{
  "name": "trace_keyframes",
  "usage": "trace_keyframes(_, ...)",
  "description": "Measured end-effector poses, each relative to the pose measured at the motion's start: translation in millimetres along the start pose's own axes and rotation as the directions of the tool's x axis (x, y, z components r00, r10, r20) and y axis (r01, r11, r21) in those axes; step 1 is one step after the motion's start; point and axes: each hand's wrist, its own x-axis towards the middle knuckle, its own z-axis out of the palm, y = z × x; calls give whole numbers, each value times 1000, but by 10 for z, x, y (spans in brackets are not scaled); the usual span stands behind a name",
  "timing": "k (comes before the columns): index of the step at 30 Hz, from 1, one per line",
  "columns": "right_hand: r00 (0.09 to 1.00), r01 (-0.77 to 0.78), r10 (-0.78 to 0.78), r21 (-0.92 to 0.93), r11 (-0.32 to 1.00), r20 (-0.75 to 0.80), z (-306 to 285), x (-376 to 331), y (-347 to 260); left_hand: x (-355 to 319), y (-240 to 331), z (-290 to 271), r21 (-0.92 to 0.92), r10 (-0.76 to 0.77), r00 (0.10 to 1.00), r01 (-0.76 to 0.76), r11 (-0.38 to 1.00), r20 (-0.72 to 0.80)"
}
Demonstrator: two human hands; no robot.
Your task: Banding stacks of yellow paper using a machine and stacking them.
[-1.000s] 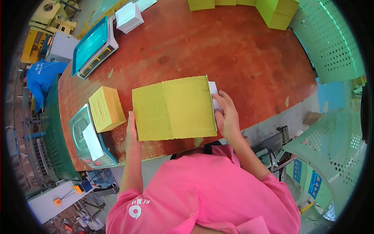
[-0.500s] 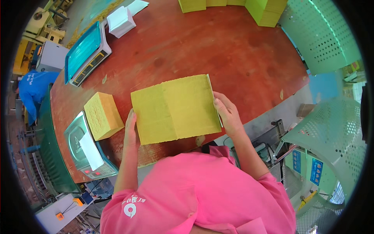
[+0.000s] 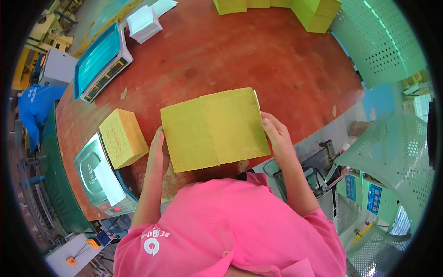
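The left hand (image 3: 158, 154) and the right hand (image 3: 278, 134) clasp a yellow paper stack (image 3: 214, 129) between them, one at each short end. The right thumb lies against the right edge; the left hand stands upright along the left edge (the fingers behind the stack are hidden, so their exact bend cannot be told). The stack is over the near part of the red table (image 3: 221, 60), just beyond the pink shirt (image 3: 221, 221); whether its underside touches the tabletop cannot be told. A thin white edge (image 3: 256, 98) shows at its upper right corner.

Near the left hand, a yellow block (image 3: 119, 138) with a rippled face stands beside a low scale (image 3: 87, 171), on which lies a white slip (image 3: 109, 182). Farther off, at upper left, are a scale with a teal tray (image 3: 97, 60) and a white paper stack (image 3: 144, 25). Yellow stacks (image 3: 315, 18) line the far edge. Outermost, a perforated green panel (image 3: 376, 46) flanks the right side, and a co-worker in blue (image 3: 39, 106) bends at the left.
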Motion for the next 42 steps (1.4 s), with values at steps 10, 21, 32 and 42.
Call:
trace_keyframes(10,1000,12,-10,-114,993,16,-13,130,-15,57,99,89,364,-108,984,155,918,-144)
trace_keyframes(21,974,198,-215,187,962,76,-14,21,-187,-52,55,529,453,279,958,-219,864,-68)
trace_keyframes(32,936,350,-315,327,878,-156,24,230,396,125,-307,350,-150,127,989,-115,982,75)
trace_keyframes(42,879,456,-355,346,820,-319,-106,-186,570,-83,-756,522,-175,-122,991,129,976,53)
